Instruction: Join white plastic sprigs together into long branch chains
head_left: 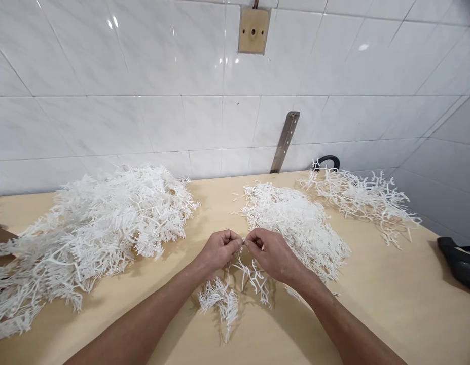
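Note:
My left hand (219, 248) and my right hand (272, 253) meet fingertip to fingertip over the table, both closed in a pinch. Between them is a small part of a white branching plastic piece (254, 278), whose thin forked stems hang below the fingers. Exactly where each hand grips it is hidden by the fingers. A feathery white sprig (221, 300) is just under my left hand; I cannot tell whether it joins the held piece. Close beyond my right hand lies a heap of short white plastic sprigs (291, 220).
A large pile of feathery white branches (116, 218) covers the table's left side. Bare forked white stems (356, 192) lie at the back right, by a black curved handle (329, 161). A metal strip (285, 142) leans on the tiled wall. A black object (459, 261) sits far right.

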Available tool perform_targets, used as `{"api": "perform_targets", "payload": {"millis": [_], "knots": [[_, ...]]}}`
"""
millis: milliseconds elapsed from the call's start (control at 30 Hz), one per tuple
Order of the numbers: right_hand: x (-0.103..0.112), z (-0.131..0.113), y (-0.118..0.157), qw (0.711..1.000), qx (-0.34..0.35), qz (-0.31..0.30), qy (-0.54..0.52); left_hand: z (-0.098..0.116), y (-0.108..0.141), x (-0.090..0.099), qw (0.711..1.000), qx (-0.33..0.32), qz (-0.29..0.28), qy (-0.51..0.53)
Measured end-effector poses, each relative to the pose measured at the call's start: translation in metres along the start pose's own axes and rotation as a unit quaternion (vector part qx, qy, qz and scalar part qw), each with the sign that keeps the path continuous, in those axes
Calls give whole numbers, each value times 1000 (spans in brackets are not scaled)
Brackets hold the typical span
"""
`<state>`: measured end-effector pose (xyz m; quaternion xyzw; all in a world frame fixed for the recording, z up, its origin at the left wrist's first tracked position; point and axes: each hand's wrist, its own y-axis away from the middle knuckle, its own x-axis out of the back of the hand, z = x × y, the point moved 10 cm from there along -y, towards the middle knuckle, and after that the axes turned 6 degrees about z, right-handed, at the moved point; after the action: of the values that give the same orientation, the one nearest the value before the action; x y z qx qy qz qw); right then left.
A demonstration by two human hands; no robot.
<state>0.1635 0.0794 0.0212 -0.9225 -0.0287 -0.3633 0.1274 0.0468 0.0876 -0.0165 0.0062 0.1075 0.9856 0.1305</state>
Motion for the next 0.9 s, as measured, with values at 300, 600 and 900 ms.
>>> {"api": "perform_targets", "payload": {"millis": [300, 600, 900], "knots": [[54, 20, -5, 982, -34, 181, 48, -2, -3, 0, 998, -9, -8, 69], [87, 34, -2, 968, -47, 245, 16, -1, -3, -1, 993, -10, -18, 117], [5, 3, -2, 990, -57, 11, -132, 5, -1, 0, 992, -27, -13, 122]]}}
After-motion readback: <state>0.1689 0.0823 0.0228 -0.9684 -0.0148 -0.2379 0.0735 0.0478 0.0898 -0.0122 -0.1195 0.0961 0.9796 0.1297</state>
